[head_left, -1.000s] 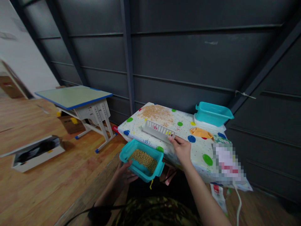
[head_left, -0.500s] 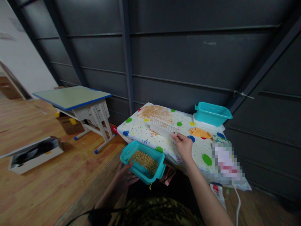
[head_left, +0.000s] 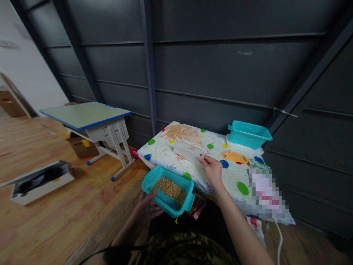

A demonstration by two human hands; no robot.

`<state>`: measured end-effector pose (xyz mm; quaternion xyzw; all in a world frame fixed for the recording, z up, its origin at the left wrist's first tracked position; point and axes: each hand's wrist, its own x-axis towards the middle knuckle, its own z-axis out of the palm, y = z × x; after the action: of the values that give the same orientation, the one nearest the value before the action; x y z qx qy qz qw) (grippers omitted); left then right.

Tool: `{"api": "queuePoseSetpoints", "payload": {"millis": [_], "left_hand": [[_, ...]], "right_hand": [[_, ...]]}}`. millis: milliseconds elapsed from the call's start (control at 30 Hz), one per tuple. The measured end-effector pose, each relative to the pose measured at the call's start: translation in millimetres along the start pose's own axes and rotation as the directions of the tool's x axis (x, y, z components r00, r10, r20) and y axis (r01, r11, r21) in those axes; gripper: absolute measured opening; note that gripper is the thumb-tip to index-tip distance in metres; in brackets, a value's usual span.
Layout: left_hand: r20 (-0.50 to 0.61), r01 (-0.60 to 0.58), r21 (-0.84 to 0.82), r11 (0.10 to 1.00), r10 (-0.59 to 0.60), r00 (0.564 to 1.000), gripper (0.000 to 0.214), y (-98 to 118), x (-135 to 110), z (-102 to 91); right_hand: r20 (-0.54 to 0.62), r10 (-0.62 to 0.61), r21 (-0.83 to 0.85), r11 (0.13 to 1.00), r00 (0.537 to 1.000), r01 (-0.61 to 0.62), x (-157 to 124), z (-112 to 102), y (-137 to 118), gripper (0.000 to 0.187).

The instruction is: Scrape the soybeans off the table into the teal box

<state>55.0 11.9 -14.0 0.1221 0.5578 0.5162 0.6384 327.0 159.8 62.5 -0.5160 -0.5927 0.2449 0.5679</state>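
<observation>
Apparently, work is midway: beans [head_left: 171, 189] already lie in teal bin [head_left: 175, 178], grasped by left hand [head_left: 150, 208] before bench [head_left: 162, 154]; loose pile [head_left: 178, 131] remains at bench's far left. Right hand [head_left: 213, 171] pinches end of white slotted tray [head_left: 185, 152] over balloon-print cover, contact unclear. Behind, dark panelled wall [head_left: 220, 73]; leftward, desk [head_left: 85, 112] on wooden floor [head_left: 55, 143].

Tub [head_left: 164, 207] at L hand [head_left: 149, 206] is showing turq., its beans [head_left: 170, 189] tan; strip [head_left: 185, 153] in R hand [head_left: 213, 170] is looking wht.; cloth [head_left: 233, 176] under R hand is sporting grn./blue/yel. spots on wht.
</observation>
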Motion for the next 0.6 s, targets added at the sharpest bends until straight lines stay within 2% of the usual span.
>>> {"api": "queuePoseSetpoints", "payload": {"millis": [133, 333, 600], "left_hand": [[-0.001, 0.005, -0.004, 1.0, -0.005, 1.0, 0.081, -1.6, 3.4, -1.5], [0.008, 0.009, 0.006, 1.0, -0.009, 1.0, 0.076, -1.0, 2.9, -1.3], [0.002, 0.014, -0.001, 1.0, -0.014, 1.0, 0.084, -0.9, 2.0, -1.0]], "right_hand": [[0.028, 0.008, 0.015, 1.0, 1.0, -0.009, 1.2, -2.5, 0.7, 0.044], [-0.022, 0.013, -0.011, 1.0, 1.0, -0.014, 7.3, -2.5, 4.6, 0.044], [0.02, 0.025, -0.026, 0.999, 0.999, -0.024, 7.4, -2.8, 4.3, 0.046]]}}
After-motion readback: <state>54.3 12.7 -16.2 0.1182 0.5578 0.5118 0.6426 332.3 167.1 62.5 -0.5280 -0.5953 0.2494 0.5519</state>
